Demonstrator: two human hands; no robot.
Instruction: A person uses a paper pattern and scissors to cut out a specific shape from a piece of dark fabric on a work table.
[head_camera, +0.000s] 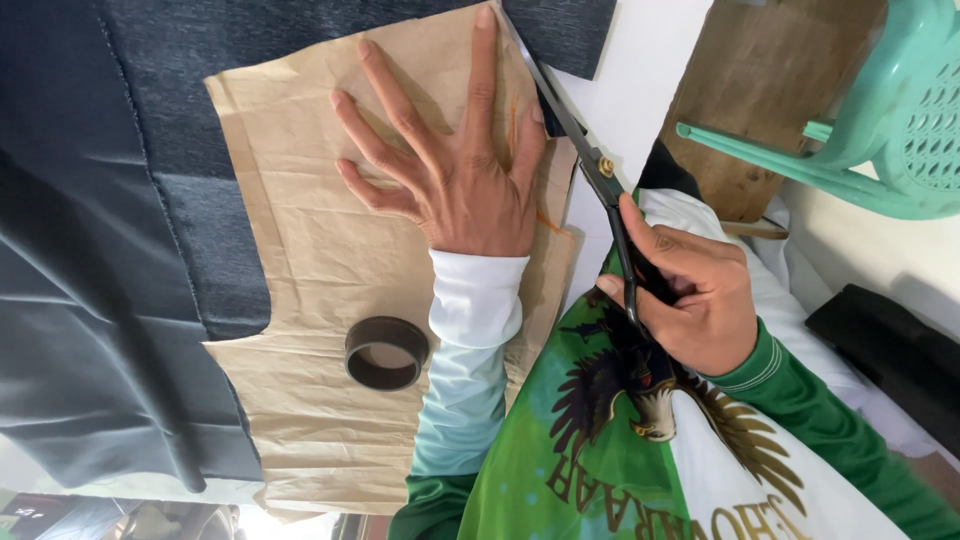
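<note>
Your left hand (455, 165): flat, palm down, fingers spread wide and extended, wrist straight, white sleeve to wrist. Your right hand (690, 295): curled closed, thumb and fingers in tight grip, knuckles up, green cuff at wrist, forearm angled in from lower right.

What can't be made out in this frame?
- Head view: the scissors' handles are wrapped by the right hand.
- Blade tips run behind the paper pattern's edge and the left hand, so the cut itself is unseen.
- Dark cloth under the pattern is covered; its left side is cut off by the frame.
- Green chair is cropped at the right edge.
</note>
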